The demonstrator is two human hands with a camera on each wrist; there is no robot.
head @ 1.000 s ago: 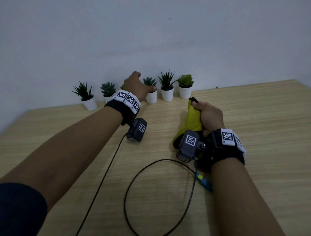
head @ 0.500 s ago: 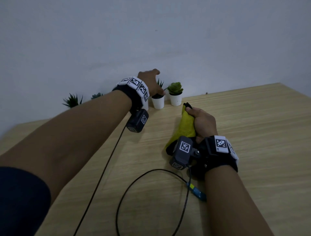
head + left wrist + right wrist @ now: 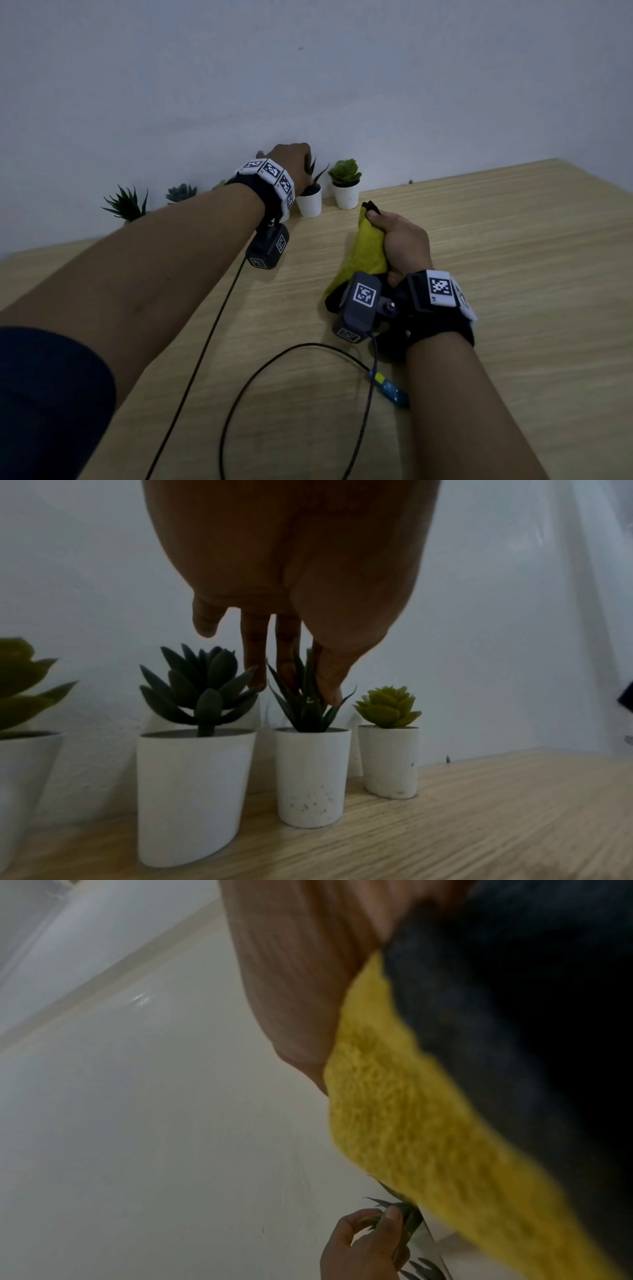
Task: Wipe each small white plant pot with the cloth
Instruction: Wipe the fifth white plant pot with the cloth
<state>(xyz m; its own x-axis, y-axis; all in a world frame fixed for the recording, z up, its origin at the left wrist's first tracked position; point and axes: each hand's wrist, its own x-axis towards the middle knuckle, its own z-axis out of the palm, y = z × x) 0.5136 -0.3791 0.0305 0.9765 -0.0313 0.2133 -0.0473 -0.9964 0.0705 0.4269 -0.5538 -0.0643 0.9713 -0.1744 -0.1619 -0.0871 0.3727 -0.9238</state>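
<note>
Our left hand (image 3: 291,164) reaches over the row of pots along the bench's (image 3: 513,274) far edge by the wall; its thumb and fingers (image 3: 255,653) pinch the spiky leaves (image 3: 304,696) of one pot (image 3: 311,775), which stands on the bench. Our right hand (image 3: 404,246) grips the yellow cloth (image 3: 368,250), bunched in the fist, nearer us on the bench. A black cable (image 3: 239,404) loops by the near edge.
</note>
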